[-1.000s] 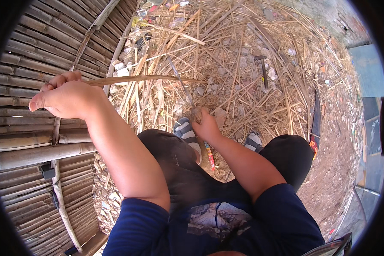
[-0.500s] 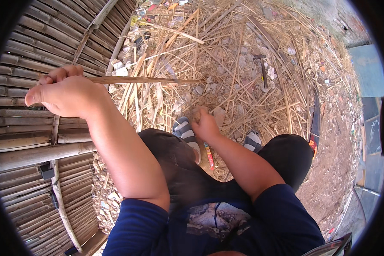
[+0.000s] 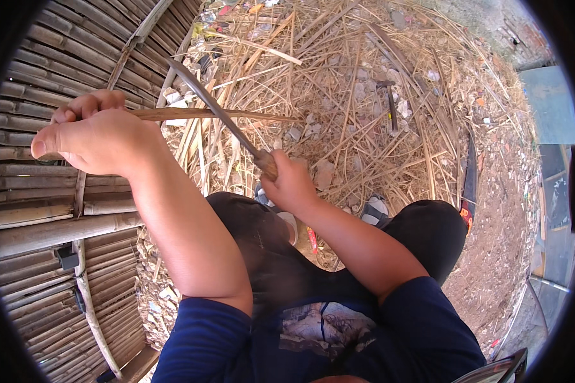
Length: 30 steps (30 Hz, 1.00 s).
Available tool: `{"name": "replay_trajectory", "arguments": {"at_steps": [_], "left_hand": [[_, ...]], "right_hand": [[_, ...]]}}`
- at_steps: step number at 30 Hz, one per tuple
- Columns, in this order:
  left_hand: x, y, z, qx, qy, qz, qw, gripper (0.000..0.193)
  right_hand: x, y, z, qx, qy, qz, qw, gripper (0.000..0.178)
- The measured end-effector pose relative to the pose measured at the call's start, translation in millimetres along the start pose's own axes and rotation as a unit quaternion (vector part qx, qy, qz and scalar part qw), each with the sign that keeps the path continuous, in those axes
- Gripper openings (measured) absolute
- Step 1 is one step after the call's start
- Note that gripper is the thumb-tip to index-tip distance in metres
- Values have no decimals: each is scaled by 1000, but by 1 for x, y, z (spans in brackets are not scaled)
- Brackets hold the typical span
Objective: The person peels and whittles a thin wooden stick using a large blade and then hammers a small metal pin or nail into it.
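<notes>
My left hand (image 3: 102,140), out in front of the bamboo wall, is closed around one end of a long, thin bamboo strip (image 3: 262,115). That strip points right, held above the littered ground. In my closed right hand (image 3: 292,184), between my knees, is the wooden handle of a machete (image 3: 241,136). Its dark, slightly curved blade slants up to the far left and crosses the strip in the picture; whether they touch, I cannot tell.
Bamboo slats form a wall (image 3: 38,134) along the left. Split strips and shavings (image 3: 338,64) cover the stony ground. A hammer (image 3: 391,108) lies ahead, and what looks like a saw (image 3: 470,169) lies beside my right knee. My sandalled feet (image 3: 377,207) are close below.
My right hand has risen slightly and moved left, bringing the machete blade into sight across the strip. My left hand, still gripping the strip, has barely shifted.
</notes>
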State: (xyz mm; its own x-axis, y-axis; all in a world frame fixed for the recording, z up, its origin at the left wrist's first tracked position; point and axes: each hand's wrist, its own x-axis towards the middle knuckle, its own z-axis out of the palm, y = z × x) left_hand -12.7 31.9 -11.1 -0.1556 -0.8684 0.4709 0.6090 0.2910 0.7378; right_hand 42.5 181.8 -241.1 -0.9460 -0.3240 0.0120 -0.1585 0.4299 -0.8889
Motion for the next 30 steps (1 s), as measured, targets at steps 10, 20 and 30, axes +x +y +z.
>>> {"name": "replay_trajectory", "arguments": {"at_steps": [10,20,30], "left_hand": [[-9,2,7,-33,-22,-10,999,60],[-7,2,2,-11,-22,5,1000,61],[-8,-1,9,-49,-33,-22,998,62]], "right_hand": [[-13,102,1,-58,15,240,969,46],[-5,22,5,-19,19,124,992,35],[-4,94,4,-83,73,128,986,37]]}}
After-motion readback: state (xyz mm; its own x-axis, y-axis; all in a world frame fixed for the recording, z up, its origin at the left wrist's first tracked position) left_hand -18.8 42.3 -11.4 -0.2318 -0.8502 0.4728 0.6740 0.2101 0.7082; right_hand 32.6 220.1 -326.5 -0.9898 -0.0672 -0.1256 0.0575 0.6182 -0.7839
